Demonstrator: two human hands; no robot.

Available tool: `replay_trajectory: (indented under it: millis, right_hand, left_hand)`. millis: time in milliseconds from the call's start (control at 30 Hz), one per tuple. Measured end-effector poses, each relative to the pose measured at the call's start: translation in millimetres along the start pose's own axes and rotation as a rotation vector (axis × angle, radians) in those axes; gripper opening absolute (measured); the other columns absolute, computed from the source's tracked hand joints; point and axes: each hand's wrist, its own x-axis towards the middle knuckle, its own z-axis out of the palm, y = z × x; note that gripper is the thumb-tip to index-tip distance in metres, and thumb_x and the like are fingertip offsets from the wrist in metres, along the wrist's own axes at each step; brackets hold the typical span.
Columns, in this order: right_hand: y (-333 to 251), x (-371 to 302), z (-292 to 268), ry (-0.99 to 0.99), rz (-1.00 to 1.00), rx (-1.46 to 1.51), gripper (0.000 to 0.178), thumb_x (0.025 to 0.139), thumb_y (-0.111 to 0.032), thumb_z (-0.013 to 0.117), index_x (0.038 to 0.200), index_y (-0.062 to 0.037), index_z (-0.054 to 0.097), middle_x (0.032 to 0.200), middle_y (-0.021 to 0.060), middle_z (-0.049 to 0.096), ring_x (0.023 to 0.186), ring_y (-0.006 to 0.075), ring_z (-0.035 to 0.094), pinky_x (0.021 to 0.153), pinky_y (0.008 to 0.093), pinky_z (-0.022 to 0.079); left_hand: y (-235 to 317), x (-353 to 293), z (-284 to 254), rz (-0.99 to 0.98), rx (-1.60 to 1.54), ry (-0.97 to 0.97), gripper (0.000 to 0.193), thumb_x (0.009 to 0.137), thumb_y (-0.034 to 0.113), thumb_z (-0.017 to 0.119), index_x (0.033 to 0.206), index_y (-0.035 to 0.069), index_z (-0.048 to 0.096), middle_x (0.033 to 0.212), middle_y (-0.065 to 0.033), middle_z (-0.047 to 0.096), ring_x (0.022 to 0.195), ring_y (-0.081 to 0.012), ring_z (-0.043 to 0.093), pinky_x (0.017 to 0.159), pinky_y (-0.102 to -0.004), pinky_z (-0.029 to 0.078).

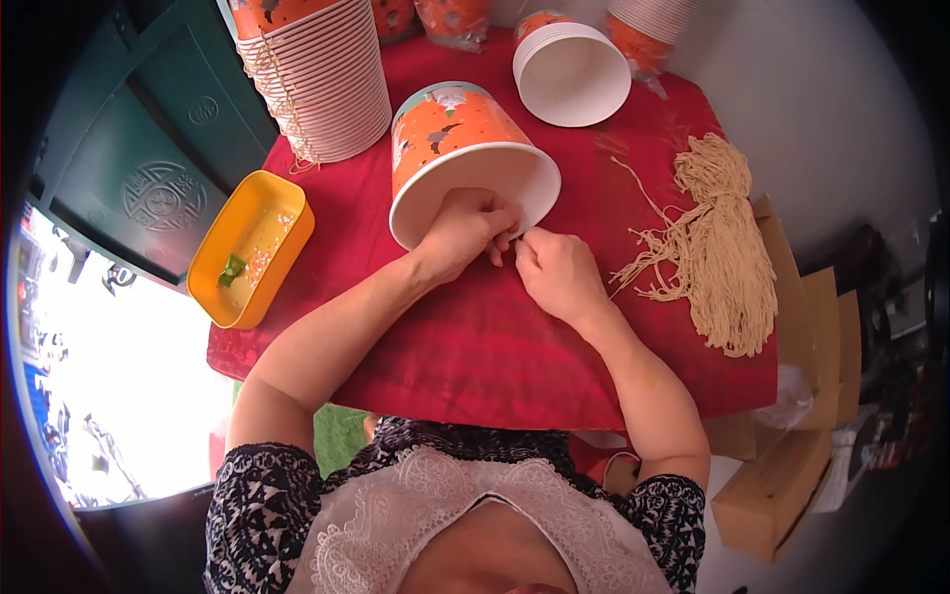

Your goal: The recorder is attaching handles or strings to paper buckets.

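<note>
An orange paper bucket (pixel 450 124) with a white rim and a printed pattern lies tipped on the red-covered table, its mouth toward me. My left hand (pixel 465 233) reaches into the mouth, its fingers closed over the lower rim. Right beside it, my right hand (pixel 559 272) is closed in a pinch against the lower right of the same rim. Whatever sits between the right fingertips is hidden or too small to name. A bundle of beige strings (pixel 732 252) lies to the right of that hand, with loose ends trailing toward it.
At the back left rises a tall stack of nested buckets (pixel 327 94), strings hanging down its side. A yellow tray (pixel 287 243) with small bits in it sits at the left edge. Another white-mouthed bucket (pixel 574 79) lies at the back. Cardboard boxes (pixel 772 495) stand right of the table.
</note>
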Motion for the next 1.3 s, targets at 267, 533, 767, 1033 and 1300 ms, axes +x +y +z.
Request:
replay_trajectory:
  millis: [267, 533, 767, 1033, 1300]
  right_hand:
    - [15.9, 8.1, -4.8, 0.016, 0.204, 0.565, 0.027, 0.092, -0.012, 0.054, 0.071, 0.0053, 0.056, 0.059, 0.0204, 0.053, 0.049, 0.0225, 0.051, 0.051, 0.0382, 0.043]
    - [2.5, -0.1, -2.5, 0.135, -0.075, 0.288, 0.024, 0.094, -0.011, 0.059, 0.075, 0.0033, 0.055, 0.059, 0.0119, 0.054, 0.049, 0.0181, 0.051, 0.049, 0.0347, 0.041]
    - [-31.3, -19.7, -29.9, 0.216, -0.878, 0.245, 0.013, 0.07, -0.004, 0.069, 0.081, -0.0017, 0.062, 0.072, 0.0086, 0.064, 0.056, 0.0234, 0.064, 0.05, 0.0357, 0.05]
    - [7.3, -3.5, 2.7, 0.303, -0.095, 0.306, 0.012, 0.092, -0.004, 0.056, 0.104, -0.0023, 0.059, 0.066, 0.0178, 0.063, 0.061, 0.0341, 0.067, 0.05, 0.0422, 0.05]
    - [17.1, 3.1, 11.0, 0.281, -0.041, 0.175, 0.024, 0.091, -0.005, 0.054, 0.113, 0.0034, 0.059, 0.071, 0.0223, 0.066, 0.066, 0.0385, 0.067, 0.06, 0.0469, 0.053]
  left_hand:
    - [-0.9, -4.2, 4.2, 0.099, 0.177, -0.043, 0.007, 0.089, 0.001, 0.061, 0.089, -0.005, 0.063, 0.078, -0.0075, 0.061, 0.065, -0.0127, 0.06, 0.049, -0.0253, 0.051]
    - [-13.4, -3.4, 10.8, 0.425, 0.596, 0.043, 0.007, 0.083, 0.002, 0.067, 0.087, -0.002, 0.065, 0.079, -0.0111, 0.067, 0.074, -0.0174, 0.063, 0.067, -0.0333, 0.051]
    - [-8.5, -5.4, 7.7, 0.349, 0.512, 0.01, 0.005, 0.083, 0.002, 0.065, 0.085, -0.002, 0.063, 0.076, -0.0099, 0.066, 0.069, -0.0159, 0.061, 0.062, -0.0325, 0.049]
    - [-2.4, -7.9, 4.6, 0.142, 0.347, -0.051, 0.006, 0.089, 0.002, 0.062, 0.087, -0.002, 0.057, 0.069, -0.0066, 0.059, 0.053, -0.0118, 0.055, 0.046, -0.0288, 0.046]
    - [-7.4, -6.5, 0.1, 0.196, 0.299, -0.125, 0.002, 0.092, -0.001, 0.055, 0.091, -0.001, 0.054, 0.073, -0.0049, 0.058, 0.055, -0.0095, 0.056, 0.047, -0.0237, 0.048]
